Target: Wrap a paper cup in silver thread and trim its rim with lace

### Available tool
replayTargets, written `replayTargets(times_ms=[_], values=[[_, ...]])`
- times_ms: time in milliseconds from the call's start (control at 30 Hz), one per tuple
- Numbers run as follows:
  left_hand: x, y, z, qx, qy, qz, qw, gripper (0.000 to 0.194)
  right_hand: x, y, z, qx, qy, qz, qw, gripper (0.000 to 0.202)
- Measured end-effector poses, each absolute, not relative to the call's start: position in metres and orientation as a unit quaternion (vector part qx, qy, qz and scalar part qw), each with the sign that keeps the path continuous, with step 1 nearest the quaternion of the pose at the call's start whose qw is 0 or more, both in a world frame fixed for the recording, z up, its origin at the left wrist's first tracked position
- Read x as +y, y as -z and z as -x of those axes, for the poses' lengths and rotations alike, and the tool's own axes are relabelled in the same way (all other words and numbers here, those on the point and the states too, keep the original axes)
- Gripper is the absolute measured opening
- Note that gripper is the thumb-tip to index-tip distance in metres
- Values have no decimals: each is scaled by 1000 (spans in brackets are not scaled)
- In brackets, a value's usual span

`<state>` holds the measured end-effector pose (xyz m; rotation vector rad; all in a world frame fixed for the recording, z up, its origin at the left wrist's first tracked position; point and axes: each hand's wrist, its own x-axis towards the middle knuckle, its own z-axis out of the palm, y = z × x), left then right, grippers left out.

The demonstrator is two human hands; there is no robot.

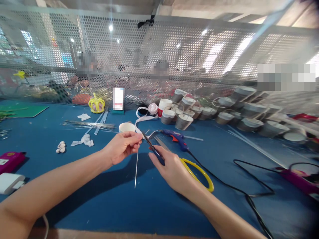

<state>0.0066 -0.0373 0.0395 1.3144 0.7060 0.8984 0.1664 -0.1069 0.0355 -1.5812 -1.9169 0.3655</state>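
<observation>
Near the middle of the blue table, my left hand (124, 146) pinches a thin wire (136, 169) that hangs down from its fingertips, beside the end of a white ribbon (139, 124). My right hand (171, 166) is closed on a dark tool (156, 151), whose narrow tip points at the left fingertips. Whether the tip touches anything there is too small to tell. Behind my left hand stands a white cup (127, 127). Scissors with yellow handles (210, 181) lie partly under my right hand. A blue glue gun (176, 136) rests just behind them.
Grey and white cups (183, 121) are grouped at the back right. A yellow crown-shaped piece (96, 103), a phone (118, 99) and a bundle of wires (89, 124) sit at the back left. Black cables (224, 182) cross the right side. A perforated screen (134, 43) stands behind.
</observation>
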Motion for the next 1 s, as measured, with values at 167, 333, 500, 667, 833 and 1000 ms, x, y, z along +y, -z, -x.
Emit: replayTargets(times_ms=[167,333,500,667,833,1000], values=[[-45,-43,2,257,-430,-846,181,19,-103,-39,-175,-701,-167,615,321,29],[-39,-49,9,163,-455,-846,-225,9,-107,-42,-171,-707,-196,607,306,27],[-31,-49,9,126,-459,-846,-243,6,-113,-44,-164,-713,-193,610,287,28],[-32,-41,5,168,-515,-840,-41,9,-111,-44,-162,-707,-191,615,294,28],[-35,-36,-7,281,-450,-653,541,22,-108,-42,-163,-711,-179,607,306,28],[-39,-37,-4,304,-416,-746,421,29,-105,-41,-171,-698,-175,618,315,30]])
